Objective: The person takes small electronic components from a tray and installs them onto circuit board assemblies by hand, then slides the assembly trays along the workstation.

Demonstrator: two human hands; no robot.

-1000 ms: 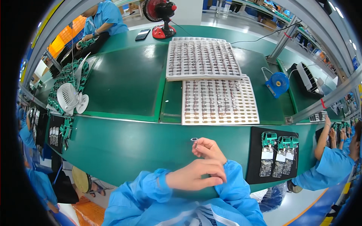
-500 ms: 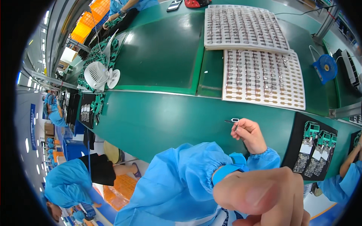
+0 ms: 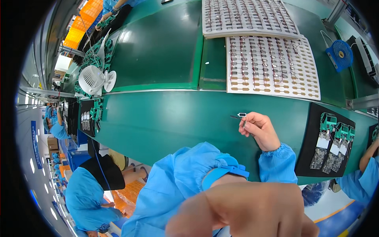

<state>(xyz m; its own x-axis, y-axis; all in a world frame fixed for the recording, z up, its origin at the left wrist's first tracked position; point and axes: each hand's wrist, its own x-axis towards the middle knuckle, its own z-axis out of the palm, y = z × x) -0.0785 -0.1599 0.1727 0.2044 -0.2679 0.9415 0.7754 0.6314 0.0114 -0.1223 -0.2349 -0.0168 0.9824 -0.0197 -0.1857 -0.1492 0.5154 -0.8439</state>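
Note:
Over the near part of the green bench, my right hand (image 3: 258, 130) pinches a small rectangular part with a white frame, black centre and short dark lead (image 3: 242, 115) between thumb and fingers. My left hand (image 3: 252, 207) looms large and blurred at the bottom, close to the camera. Its knuckles look bent, but its fingertips are hidden or smeared, and whatever it may hold does not show. A blue band (image 3: 237, 169) circles the left wrist. Beyond my right hand lies a white foam tray (image 3: 272, 93) with rows of small wired parts, partly under a second such tray (image 3: 252, 33).
Right of my right hand, a black mat (image 3: 306, 158) carries several circuit boards with green holders (image 3: 328, 121). A blue fan (image 3: 340, 55) stands at the far right, a white fan (image 3: 91, 80) at the left. Other people in blue work at both sides.
My left hand has swung left and lower, its thumb no longer distinct. My right hand keeps its pinch on the small part. The whole bench has shifted upward in view.

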